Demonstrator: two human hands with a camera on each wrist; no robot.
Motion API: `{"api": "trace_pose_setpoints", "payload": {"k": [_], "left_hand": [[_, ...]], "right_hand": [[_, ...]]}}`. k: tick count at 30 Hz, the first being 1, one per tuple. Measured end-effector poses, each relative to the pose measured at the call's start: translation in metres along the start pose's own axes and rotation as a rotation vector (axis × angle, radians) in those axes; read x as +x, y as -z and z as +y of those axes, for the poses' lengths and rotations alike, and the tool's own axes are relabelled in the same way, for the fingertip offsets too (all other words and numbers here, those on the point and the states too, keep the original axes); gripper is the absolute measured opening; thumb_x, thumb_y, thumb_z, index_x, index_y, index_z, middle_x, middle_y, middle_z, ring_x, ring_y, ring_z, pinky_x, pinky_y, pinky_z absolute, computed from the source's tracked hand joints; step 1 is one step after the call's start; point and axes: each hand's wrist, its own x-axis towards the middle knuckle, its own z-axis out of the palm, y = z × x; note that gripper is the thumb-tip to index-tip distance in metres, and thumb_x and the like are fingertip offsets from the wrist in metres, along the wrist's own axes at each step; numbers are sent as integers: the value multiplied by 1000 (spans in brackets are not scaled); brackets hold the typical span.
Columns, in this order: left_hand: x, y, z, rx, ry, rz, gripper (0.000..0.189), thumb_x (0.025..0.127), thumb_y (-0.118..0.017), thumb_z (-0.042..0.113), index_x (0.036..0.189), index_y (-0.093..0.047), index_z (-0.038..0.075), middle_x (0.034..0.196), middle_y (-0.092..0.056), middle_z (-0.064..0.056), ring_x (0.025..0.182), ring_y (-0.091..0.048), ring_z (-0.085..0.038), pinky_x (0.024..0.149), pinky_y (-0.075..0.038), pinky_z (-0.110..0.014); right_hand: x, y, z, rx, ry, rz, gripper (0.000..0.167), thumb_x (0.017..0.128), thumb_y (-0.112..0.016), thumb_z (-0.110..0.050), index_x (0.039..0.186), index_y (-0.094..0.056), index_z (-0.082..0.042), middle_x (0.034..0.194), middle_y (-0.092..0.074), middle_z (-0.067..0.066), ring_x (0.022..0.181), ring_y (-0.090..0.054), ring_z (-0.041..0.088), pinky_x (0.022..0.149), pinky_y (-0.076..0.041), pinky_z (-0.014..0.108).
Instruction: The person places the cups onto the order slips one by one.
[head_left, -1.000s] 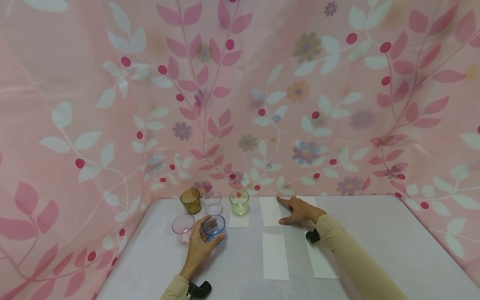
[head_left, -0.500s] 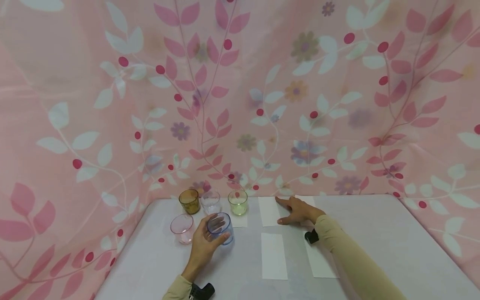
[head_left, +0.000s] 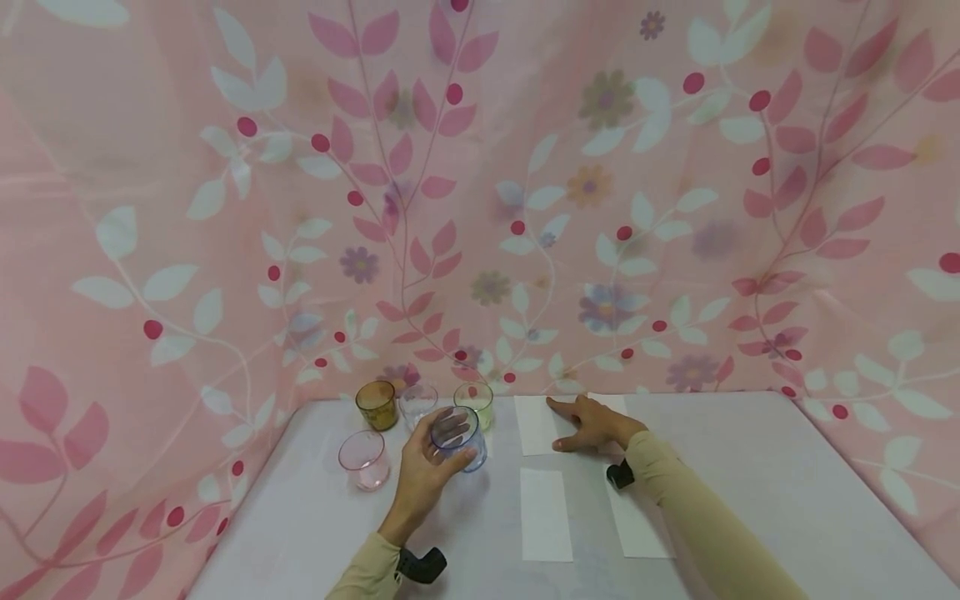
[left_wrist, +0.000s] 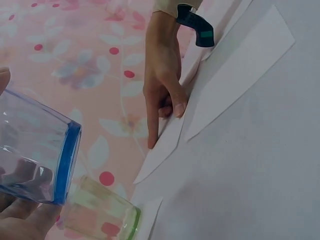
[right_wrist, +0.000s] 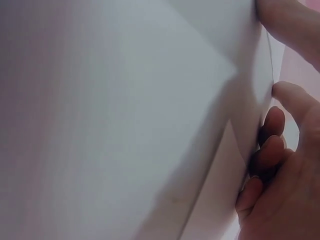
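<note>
My left hand (head_left: 420,483) grips a blue-tinted glass (head_left: 471,450), fingers round its far side and thumb on the near side. In the head view this glass overlaps a pale green glass (head_left: 472,394) standing behind it. The left wrist view shows the blue glass (left_wrist: 32,150) in my fingers, with the green glass (left_wrist: 100,212) beyond. My right hand (head_left: 597,423) rests at a white paper strip (head_left: 534,433) near the back edge. Its index finger and thumb reach straight out to that paper; the right wrist view shows its other fingers (right_wrist: 272,150) curled.
An amber glass (head_left: 377,407) and a clear glass (head_left: 417,400) stand at the back left, a pink glass (head_left: 365,465) in front of them. Two more paper strips, a nearer one (head_left: 546,517) and one beside my right sleeve (head_left: 641,525), lie on the white table (head_left: 765,483).
My left hand has moved the blue glass to the right and away from me, from beside the pink glass to in front of the green one. The right hand stays at the paper.
</note>
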Motion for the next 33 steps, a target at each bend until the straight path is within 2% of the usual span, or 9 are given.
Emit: {"api": "trace_pose_setpoints", "payload": {"k": [6, 9, 16, 19, 23, 27, 33], "left_hand": [[15, -8, 8, -48, -42, -47, 72, 90, -82, 2, 152, -45, -2, 148, -58, -28, 136, -55, -56, 115, -48, -52], [24, -11, 11, -64, -59, -66, 72, 90, -81, 2, 152, -45, -2, 149, -57, -29, 136, -54, -57, 115, -47, -54], [39, -18, 14, -55, -70, -97, 70, 91, -81, 3, 152, -46, -2, 147, -59, -27, 134, -57, -53, 114, -50, -53], [45, -21, 15, -52, -62, -108, 71, 91, -81, 4, 153, -46, -1, 148, -59, -27, 135, -59, -48, 115, -49, -55], [52, -25, 15, -47, -50, -112, 73, 90, -83, 7, 153, -46, 0, 148, -58, -27, 136, -60, -45, 116, -49, -55], [59, -27, 15, -30, -36, -120, 73, 89, -84, 8, 151, -48, 1, 148, -59, -27, 136, -60, -44, 115, -50, -50], [72, -30, 14, -52, -42, -183, 72, 88, -85, 6, 150, -50, -2, 147, -60, -29, 136, -60, -47, 115, -50, -55]], "right_hand": [[-1, 0, 1, 2, 28, 29, 97, 87, -87, -45, 164, -38, -12, 90, -38, 6, 81, -36, 20, 69, -31, 30], [-3, 1, 1, 19, 30, 42, 97, 87, -88, -45, 164, -38, -12, 90, -39, 6, 81, -37, 20, 70, -32, 31], [-4, -1, 1, 49, 3, 29, 112, 84, -89, -49, 171, -23, -23, 92, -39, 6, 81, -40, 20, 73, -35, 35], [-3, -1, 0, 59, -9, 9, 107, 84, -89, -47, 169, -28, -26, 95, -40, 7, 84, -41, 20, 74, -35, 35], [-2, -2, -1, 52, -19, -4, 100, 84, -89, -45, 166, -37, -21, 97, -42, 8, 87, -41, 21, 75, -35, 33], [-2, -2, -1, 30, -15, 3, 100, 85, -89, -45, 166, -37, -18, 95, -42, 7, 85, -41, 20, 73, -35, 31], [-1, -1, 1, 10, -11, 9, 103, 85, -88, -47, 166, -34, -15, 94, -41, 6, 84, -39, 20, 72, -34, 32]]}}
